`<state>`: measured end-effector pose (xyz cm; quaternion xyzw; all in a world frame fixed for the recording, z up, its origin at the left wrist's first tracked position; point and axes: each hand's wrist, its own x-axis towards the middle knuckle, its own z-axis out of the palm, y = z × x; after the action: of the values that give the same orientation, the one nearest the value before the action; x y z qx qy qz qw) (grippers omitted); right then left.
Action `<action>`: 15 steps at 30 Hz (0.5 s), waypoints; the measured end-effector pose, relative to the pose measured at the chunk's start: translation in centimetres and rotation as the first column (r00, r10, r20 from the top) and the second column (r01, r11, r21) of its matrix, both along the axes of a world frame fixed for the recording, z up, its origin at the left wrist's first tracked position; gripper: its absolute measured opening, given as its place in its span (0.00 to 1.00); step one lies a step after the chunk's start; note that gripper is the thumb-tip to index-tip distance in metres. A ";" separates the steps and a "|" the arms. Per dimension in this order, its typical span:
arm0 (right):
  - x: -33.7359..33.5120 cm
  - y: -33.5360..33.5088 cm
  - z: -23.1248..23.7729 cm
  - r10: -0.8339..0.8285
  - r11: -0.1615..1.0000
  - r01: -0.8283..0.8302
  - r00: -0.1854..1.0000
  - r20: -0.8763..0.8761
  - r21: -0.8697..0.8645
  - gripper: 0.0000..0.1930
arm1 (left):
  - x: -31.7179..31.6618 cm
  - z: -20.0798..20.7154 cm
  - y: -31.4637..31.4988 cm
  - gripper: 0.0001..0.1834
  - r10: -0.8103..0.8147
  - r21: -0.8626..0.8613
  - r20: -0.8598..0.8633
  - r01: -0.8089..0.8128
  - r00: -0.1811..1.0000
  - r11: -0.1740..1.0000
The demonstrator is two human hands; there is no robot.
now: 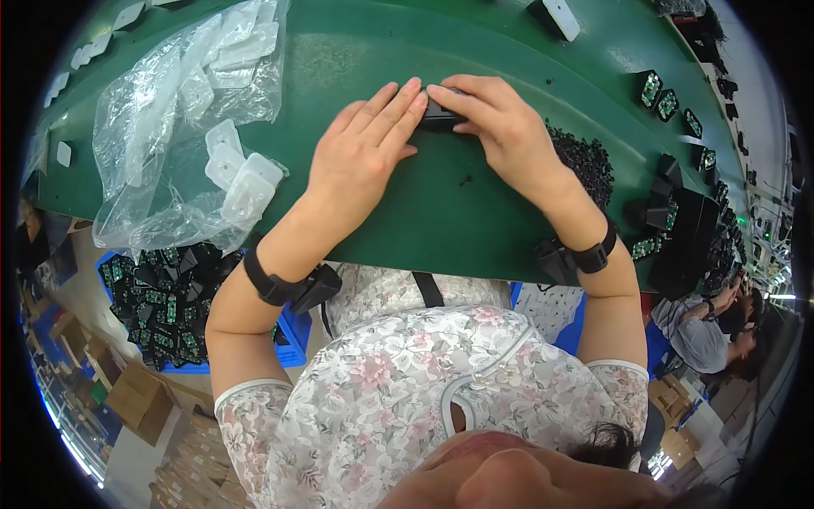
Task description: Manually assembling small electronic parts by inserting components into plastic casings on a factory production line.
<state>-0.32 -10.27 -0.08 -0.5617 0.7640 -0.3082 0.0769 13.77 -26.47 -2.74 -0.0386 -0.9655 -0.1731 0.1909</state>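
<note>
Between my two hands lies a small black plastic case (441,117) on the green table (356,220). The fingers of my left hand (366,144) are long and close together, their tips against the case's left end. My right hand (509,127) grips the other end, index finger on top and thumb at its near side. Much of the case is hidden under the fingers. Close to my right wrist is a heap of small black parts (583,161), and a few black bits (465,181) lie nearer me.
Left, a clear plastic bag (140,153) holds white covers (250,187). Below the table edge stands a blue crate (292,339) full of black cases with green circuit boards (161,305). More cases with boards (667,103) line the right side. Another person (695,331) sits far right.
</note>
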 end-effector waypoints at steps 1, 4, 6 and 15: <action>-0.7 -0.2 0.1 -0.002 1.000 0.002 1.000 -0.009 -0.003 0.28 | -0.2 -0.1 0.4 0.28 0.021 0.019 -0.022 -0.021 1.000 1.000; -2.2 -1.1 1.8 -0.115 0.992 0.069 0.829 0.547 0.105 0.26 | -1.1 -0.4 0.5 0.27 0.107 -0.064 -0.088 -0.113 0.990 0.992; -2.0 -1.8 2.0 -0.143 0.986 0.160 0.738 0.660 0.035 0.25 | -1.6 -0.3 -0.4 0.25 0.183 0.161 -0.060 -0.172 0.981 0.972; -2.1 -8.6 2.3 0.034 0.935 0.228 0.702 0.711 -0.270 0.16 | -2.8 1.7 -2.5 0.21 0.134 0.953 0.094 -0.128 0.986 0.276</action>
<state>-2.43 -18.88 2.18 -0.3637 0.6403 -0.6291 0.2487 11.01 -28.96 -1.03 0.1619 -0.6706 -0.6980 0.1919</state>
